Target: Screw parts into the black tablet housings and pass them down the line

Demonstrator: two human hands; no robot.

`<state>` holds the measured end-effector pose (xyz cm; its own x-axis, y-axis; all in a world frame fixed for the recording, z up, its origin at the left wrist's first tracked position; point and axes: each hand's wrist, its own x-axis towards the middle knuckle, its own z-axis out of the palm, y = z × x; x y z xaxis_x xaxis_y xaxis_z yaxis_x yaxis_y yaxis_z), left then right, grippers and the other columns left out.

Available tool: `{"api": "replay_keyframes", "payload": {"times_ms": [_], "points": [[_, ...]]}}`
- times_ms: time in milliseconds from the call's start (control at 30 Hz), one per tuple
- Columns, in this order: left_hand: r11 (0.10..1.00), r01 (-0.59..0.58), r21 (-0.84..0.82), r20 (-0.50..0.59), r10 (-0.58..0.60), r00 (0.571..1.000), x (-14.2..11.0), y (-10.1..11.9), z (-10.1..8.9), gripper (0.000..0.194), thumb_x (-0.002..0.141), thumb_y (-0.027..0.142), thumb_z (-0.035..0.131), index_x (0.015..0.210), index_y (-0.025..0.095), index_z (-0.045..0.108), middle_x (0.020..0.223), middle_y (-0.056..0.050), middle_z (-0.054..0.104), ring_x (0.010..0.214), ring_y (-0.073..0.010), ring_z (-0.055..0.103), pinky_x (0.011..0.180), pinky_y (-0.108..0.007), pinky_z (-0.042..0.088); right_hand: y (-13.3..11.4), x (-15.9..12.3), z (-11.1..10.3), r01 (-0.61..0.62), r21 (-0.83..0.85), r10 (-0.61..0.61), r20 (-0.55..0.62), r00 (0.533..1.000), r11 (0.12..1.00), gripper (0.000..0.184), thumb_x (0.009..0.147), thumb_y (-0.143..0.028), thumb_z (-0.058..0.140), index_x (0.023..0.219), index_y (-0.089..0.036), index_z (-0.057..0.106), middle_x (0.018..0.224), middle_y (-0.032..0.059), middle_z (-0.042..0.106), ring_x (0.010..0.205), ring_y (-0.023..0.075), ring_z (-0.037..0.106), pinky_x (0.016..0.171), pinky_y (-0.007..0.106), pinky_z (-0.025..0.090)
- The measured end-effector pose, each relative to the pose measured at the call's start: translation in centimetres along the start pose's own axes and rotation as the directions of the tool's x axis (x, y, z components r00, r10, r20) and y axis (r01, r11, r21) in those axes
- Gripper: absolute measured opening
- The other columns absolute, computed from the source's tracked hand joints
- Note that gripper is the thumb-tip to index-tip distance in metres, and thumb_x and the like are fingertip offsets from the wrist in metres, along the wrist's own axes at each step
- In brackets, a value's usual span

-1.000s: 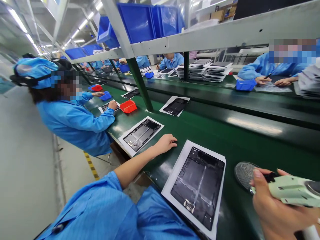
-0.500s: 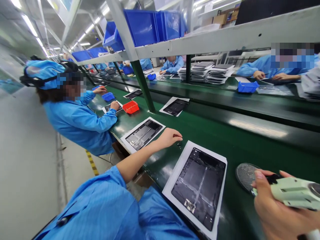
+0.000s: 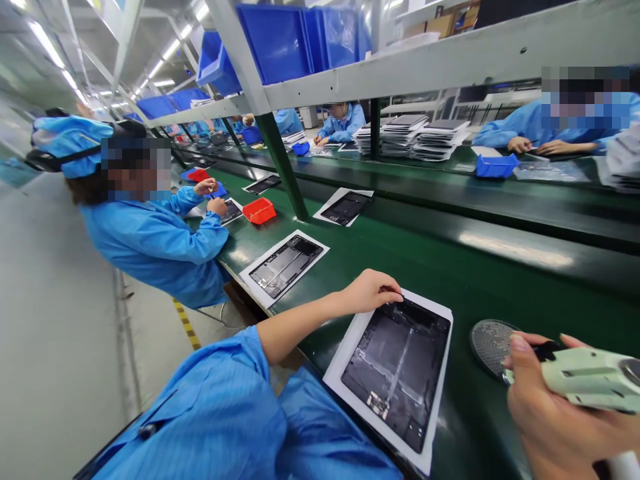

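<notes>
My left hand (image 3: 373,292) rests at the top edge of a dark tablet back housing (image 3: 395,367), which lies on a white paper sheet (image 3: 345,347). A thin dark sliver shows at its fingertips, too small to identify. My right hand (image 3: 545,407) grips a pale green handheld tool (image 3: 595,380) at the lower right. The tool's dark tip sits just above a round mesh disc (image 3: 493,350) on the belt. The far end of the tool runs out of the picture.
A green assembly belt (image 3: 480,280) runs away from me. Along it lie another housing on paper (image 3: 285,267) and a red tray (image 3: 259,211). A co-worker in blue (image 3: 150,243) sits at left. Blue bins (image 3: 275,47) line the overhead shelf, with stacked panels (image 3: 415,133) beyond.
My left hand has moved from the belt beside the paper onto the top edge of the housing. My right hand and its tool have barely moved.
</notes>
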<state>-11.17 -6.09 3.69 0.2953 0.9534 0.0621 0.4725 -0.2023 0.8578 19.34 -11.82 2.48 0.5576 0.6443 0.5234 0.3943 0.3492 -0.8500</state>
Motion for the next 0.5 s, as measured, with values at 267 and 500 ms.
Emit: {"api": "replay_keyframes", "payload": {"times_ms": [267,500], "points": [[0.924,0.173,-0.342,0.122,-0.138,0.983,1.1,1.5,1.5,0.013,0.094,0.029,0.09,0.092,0.017,0.086,0.081,-0.004,0.081,0.078,-0.0165,0.078,0.077,-0.026,0.059,-0.9,0.0,0.4,0.003,0.009,-0.002,-0.048,0.999,1.0,0.047,0.061,-0.038,0.103,0.099,-0.018,0.084,0.072,0.0137,0.08,0.054,0.0364,0.074,0.063,0.057,0.068],[0.846,0.247,-0.472,0.258,-0.136,0.957,2.7,3.7,4.1,0.046,0.081,0.056,0.103,0.094,0.015,0.086,0.082,-0.003,0.08,0.078,-0.0162,0.077,0.081,-0.029,0.061,-0.4,-0.2,-0.1,-0.078,-0.07,0.077,-0.029,0.997,0.994,0.053,0.06,-0.048,0.101,0.104,-0.025,0.083,0.077,0.0133,0.081,0.062,0.0443,0.078,0.081,0.077,0.072]]}}
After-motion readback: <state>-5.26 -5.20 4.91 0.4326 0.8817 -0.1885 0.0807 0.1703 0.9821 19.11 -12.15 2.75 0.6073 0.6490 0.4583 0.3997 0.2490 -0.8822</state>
